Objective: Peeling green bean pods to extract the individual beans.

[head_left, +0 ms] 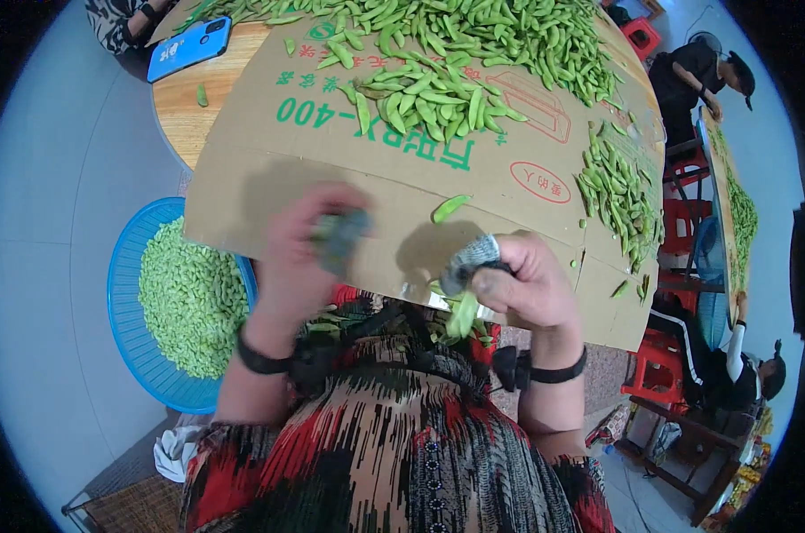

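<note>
Key relation: green pod (462, 315) vs my two hands. It's at my right hand (537, 280), just below the covered fingertips, on the body side of the cardboard (234, 195) edge. Long axis runs roughly toward my body, slight tilt, low end a bit left.

Right hand: fingers curled, thumb in, looks like a pinch on the pod's upper end; the contact itself is partly hidden by the grey finger cover (472, 259).

Left hand (300, 233): well apart, left and slightly farther out. Motion-blurred, fingers bent; can't tell if it's pinching anything. So the right is clearly the nearer hand.

Second reference: loose pod (451, 209) on the cardboard, just beyond my right fingertips, axis slanting away and to the right. Right is nearer to that one too.

Blue basket (131, 346) of shelled beans (189, 302) is past my left wrist, opposite side from the pod. Main pile of pods (545, 40) is at the far side of the tabletop (176, 107).
</note>
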Available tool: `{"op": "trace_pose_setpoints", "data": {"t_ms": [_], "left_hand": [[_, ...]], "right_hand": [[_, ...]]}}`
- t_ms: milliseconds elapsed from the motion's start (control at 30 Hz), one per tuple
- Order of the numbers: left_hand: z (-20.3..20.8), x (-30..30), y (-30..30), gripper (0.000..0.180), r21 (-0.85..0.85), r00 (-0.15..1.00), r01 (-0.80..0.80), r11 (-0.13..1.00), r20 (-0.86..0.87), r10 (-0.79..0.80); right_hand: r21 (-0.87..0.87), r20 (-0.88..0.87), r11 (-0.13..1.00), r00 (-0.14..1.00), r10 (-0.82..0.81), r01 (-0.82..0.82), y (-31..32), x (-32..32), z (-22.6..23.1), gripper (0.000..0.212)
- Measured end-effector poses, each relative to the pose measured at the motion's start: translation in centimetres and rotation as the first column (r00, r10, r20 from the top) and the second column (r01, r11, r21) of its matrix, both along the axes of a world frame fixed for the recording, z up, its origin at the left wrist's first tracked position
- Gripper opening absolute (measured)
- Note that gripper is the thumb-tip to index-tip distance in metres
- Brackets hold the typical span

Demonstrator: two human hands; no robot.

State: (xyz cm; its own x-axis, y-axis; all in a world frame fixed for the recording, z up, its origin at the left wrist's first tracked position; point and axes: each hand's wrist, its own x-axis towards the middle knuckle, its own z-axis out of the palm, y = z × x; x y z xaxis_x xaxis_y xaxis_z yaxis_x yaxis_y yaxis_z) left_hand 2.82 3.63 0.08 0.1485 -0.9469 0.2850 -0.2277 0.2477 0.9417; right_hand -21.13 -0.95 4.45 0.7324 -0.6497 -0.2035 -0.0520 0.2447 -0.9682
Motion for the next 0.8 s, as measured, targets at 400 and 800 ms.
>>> {"op": "trace_pose_setpoints", "data": {"t_ms": [400, 800], "left_hand": [[-1.9, 17.1, 8.9, 0.044, -0.201, -0.105, -0.837, 0.508, 0.972, 0.212], [2.2, -2.7, -0.8, 0.038, -0.198, 0.736, 0.364, 0.910, 0.660, -0.151]], "right_hand": [[-0.866, -0.456, 0.470, 0.658, -0.599, -0.172, -1.5, 2.9, -2.7, 0.016], [0.049, -0.180, 0.935, 0.924, -0.337, 0.350, -0.2, 2.0, -0.7, 0.011]]}}
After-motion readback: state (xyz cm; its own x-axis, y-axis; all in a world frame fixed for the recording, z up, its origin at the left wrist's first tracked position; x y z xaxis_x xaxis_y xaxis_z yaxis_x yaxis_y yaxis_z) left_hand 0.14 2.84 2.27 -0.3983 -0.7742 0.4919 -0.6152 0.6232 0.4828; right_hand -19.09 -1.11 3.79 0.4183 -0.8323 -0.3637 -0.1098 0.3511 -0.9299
